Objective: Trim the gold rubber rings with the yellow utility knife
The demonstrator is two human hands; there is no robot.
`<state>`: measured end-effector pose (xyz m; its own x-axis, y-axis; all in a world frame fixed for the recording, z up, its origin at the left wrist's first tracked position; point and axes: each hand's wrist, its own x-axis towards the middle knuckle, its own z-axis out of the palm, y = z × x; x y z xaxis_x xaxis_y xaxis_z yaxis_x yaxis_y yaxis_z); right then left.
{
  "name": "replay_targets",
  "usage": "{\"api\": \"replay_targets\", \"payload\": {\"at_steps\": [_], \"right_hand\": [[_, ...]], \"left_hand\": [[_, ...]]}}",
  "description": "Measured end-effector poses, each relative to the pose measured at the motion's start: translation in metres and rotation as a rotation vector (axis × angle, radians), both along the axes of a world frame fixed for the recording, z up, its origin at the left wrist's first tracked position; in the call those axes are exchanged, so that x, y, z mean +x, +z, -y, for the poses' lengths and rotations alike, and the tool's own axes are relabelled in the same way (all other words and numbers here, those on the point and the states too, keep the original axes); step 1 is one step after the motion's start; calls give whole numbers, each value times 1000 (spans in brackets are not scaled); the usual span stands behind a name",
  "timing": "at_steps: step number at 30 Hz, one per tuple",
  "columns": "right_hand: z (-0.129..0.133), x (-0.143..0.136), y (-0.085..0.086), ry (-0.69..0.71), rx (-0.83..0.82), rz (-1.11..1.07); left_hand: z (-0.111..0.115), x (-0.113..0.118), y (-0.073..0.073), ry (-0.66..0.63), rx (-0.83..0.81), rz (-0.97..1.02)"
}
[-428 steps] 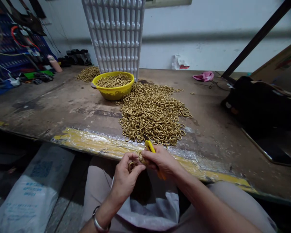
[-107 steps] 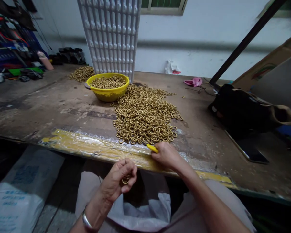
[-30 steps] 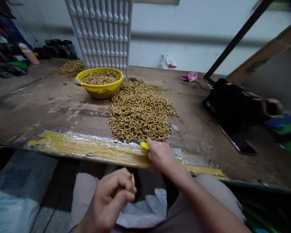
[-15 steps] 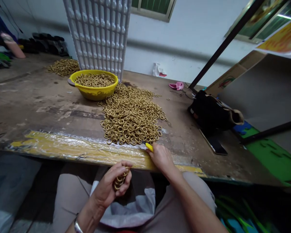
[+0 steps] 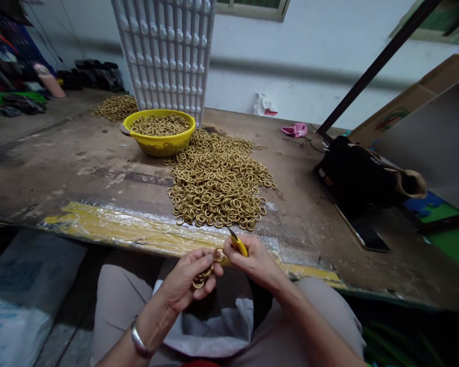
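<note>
My left hand (image 5: 189, 275) is closed around several brass-coloured rings (image 5: 202, 279), palm turned up, over my lap. Between my two hands one ring (image 5: 219, 254) is upright, touched by the fingertips of both. My right hand (image 5: 252, 257) is wrapped round a small yellow-handled knife (image 5: 240, 245), its dark blade pointing up and away to the left. Just beyond my hands lies a large heap of the same rings (image 5: 218, 183) on the table. A yellow basin (image 5: 158, 145) full of rings stands behind the heap at the left.
A smaller ring pile (image 5: 115, 107) lies at the back left, beside a leaning ribbed plastic sheet (image 5: 168, 56). To the right are a black bag-like item (image 5: 363, 173), a phone (image 5: 367, 237) and a pink cloth (image 5: 295, 130). Yellow tape (image 5: 110, 227) covers the table edge. A white bag (image 5: 210, 331) lies open between my legs.
My right hand has come back from the heap's near edge with the knife and met my left hand. A ring now shows between their fingertips. The view has shifted slightly left.
</note>
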<state>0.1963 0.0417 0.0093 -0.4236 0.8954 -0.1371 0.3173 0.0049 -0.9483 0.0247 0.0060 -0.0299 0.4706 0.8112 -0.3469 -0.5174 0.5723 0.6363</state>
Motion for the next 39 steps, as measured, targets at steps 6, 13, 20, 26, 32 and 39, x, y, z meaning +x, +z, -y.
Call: {"api": "replay_targets", "payload": {"at_steps": [6, 13, 20, 26, 32, 39], "right_hand": [[4, -4, -1, -74, -52, -160], [9, -7, -7, -18, 110, -35], [15, -4, -7, 45, 473, 518], [16, -8, -9, 96, 496, 777], [2, -3, -11, -7, 446, 1037], [-20, -4, -5, -72, 455, 949]], "left_hand": [[3, 3, 12, -2, 31, 104], [6, 2, 19, 55, 56, 23], [8, -7, 17, 129, 211, -356], [7, -9, 16, 95, 365, -594], [17, -9, 31, 33, 460, -628], [21, -14, 14, -152, 272, -363]]}}
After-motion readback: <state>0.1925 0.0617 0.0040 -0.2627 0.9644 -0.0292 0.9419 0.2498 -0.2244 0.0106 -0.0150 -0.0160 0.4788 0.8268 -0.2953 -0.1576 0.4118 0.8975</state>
